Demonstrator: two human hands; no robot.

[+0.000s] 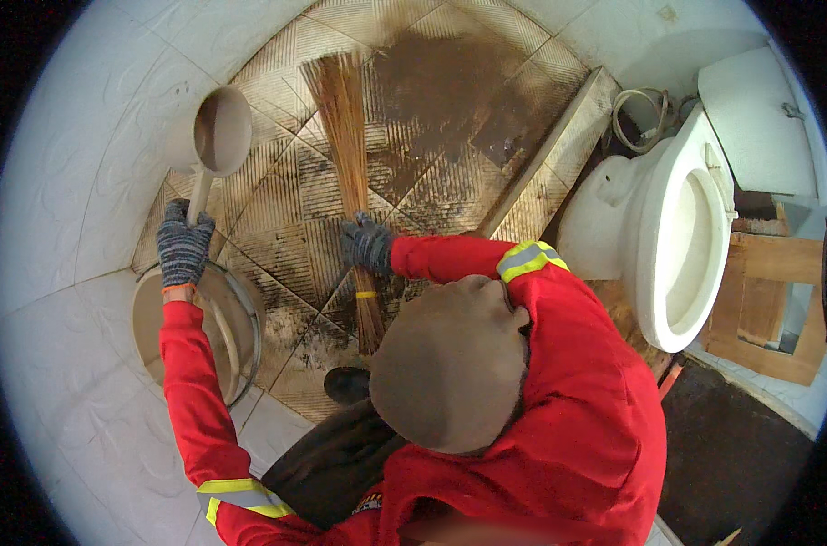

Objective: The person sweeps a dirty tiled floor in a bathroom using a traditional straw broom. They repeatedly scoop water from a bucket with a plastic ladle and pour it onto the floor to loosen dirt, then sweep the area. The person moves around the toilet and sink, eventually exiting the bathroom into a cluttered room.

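My left hand (185,247), in a grey knitted glove, is closed around the handle of a pale plastic dipper (235,136). The dipper's cup is tilted and its hollow side shows, brownish inside; whether it holds water I cannot tell. Just below this hand stands a round beige bucket (149,314), partly hidden by my forearm, with a pale curved piece across it. My right hand (369,245), gloved alike, grips a stick broom (338,127) about midway. The broom's loose bristle ends fan out toward the far side, and a yellow band binds its near part.
Ridged floor tiles (281,177) carry dark grime, with a wet brown patch (450,77) at the far side. A low tiled ledge (559,136) runs diagonally before the white toilet (645,227) on the right. A coiled hose (618,114) lies behind it. White tiled walls (76,164) enclose the left.
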